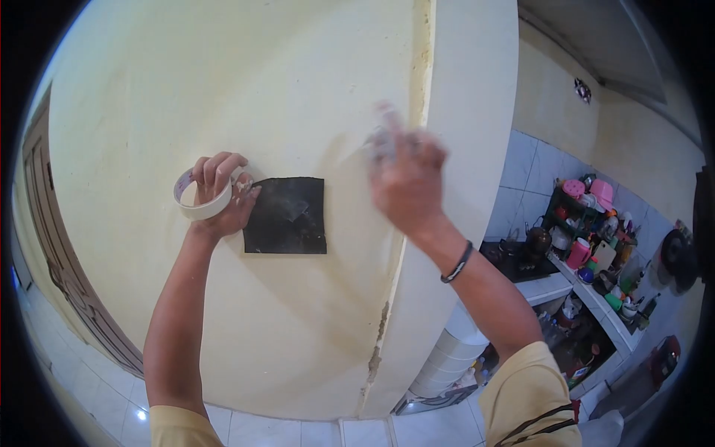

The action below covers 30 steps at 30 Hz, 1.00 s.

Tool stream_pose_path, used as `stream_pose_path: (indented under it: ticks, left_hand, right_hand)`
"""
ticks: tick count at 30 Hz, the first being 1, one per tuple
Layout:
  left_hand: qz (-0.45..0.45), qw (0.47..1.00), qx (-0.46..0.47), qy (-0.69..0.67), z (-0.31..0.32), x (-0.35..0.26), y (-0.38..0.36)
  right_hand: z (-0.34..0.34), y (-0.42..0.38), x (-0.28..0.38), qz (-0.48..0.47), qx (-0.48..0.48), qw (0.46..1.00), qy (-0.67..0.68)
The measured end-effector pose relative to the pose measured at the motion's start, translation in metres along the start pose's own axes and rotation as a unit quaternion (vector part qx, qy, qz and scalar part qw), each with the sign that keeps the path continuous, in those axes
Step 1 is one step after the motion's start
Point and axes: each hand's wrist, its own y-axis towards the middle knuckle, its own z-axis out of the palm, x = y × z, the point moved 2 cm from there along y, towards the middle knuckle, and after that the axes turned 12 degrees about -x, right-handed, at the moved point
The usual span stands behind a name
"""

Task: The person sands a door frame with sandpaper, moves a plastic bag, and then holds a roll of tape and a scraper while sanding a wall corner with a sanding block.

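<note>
A square black sheet (287, 217) with a few pale marks lies against the cream wall. My left hand (221, 195) is at its upper left corner, with fingertips touching it. Hooked through the ring of a roll of masking tape (185, 206), the fingers of this hand keep the roll beside the sheet. To the right of the sheet, my right hand (408, 175) is raised near the wall's corner and smeared by motion. Something greyish shows at its fingers, too blurred to name. A dark band (458, 262) circles the right wrist.
The wall's vertical edge (387, 313) is chipped, right of the sheet. Beyond it is a kitchen counter (588, 294) with a stove (519, 261), a kettle (538, 242) and a crowded dish rack. A brown door (71, 253) stands at far left, above white floor tiles (264, 430).
</note>
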Motion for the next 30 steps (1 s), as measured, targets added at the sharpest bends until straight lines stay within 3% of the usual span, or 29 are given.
stream_pose_path:
  ticks: [3, 6, 7, 10, 13, 17, 21, 24, 28, 29, 30]
  left_hand:
    - [0.016, 1.000, -0.002, 0.003, -0.001, 0.001, 0.003]
    - [0.026, 0.999, -0.019, 0.007, -0.001, 0.001, 0.008]
    - [0.028, 0.999, -0.021, 0.010, -0.002, -0.002, 0.007]
    - [0.001, 1.000, -0.002, -0.003, -0.001, 0.001, 0.002]
    - [0.020, 1.000, -0.012, 0.013, 0.000, 0.001, 0.003]
    - [0.008, 1.000, -0.006, 0.002, 0.000, 0.003, 0.001]
    - [0.015, 1.000, -0.003, 0.010, 0.001, 0.001, 0.001]
    - [0.019, 1.000, -0.001, 0.020, 0.000, 0.002, 0.002]
    - [0.007, 1.000, -0.012, 0.009, 0.001, 0.000, 0.001]
    - [-0.002, 1.000, -0.014, 0.005, -0.002, -0.002, -0.001]
    - [-0.003, 1.000, -0.016, 0.001, -0.002, -0.003, 0.001]
  right_hand:
    - [0.002, -0.013, 0.011, -0.138, 0.037, 0.989, 0.037]
    - [-0.002, 0.018, -0.030, 0.041, -0.018, 0.999, 0.003]
    - [0.005, 0.013, -0.020, 0.030, -0.018, 0.999, -0.007]
    - [0.005, -0.014, -0.001, -0.175, 0.045, 0.983, 0.027]
    - [-0.002, 0.017, -0.030, 0.027, 0.003, 0.999, 0.033]
    - [0.005, -0.006, -0.001, -0.177, 0.031, 0.982, 0.059]
    - [0.004, 0.028, -0.031, -0.011, 0.007, 1.000, -0.018]
    - [-0.002, -0.013, 0.004, -0.244, 0.083, 0.965, 0.049]
    - [-0.014, 0.006, -0.028, 0.030, 0.005, 0.999, -0.013]
    - [-0.008, -0.008, -0.015, 0.013, 0.037, 0.997, -0.071]
    - [-0.005, -0.021, -0.005, -0.053, 0.035, 0.997, -0.043]
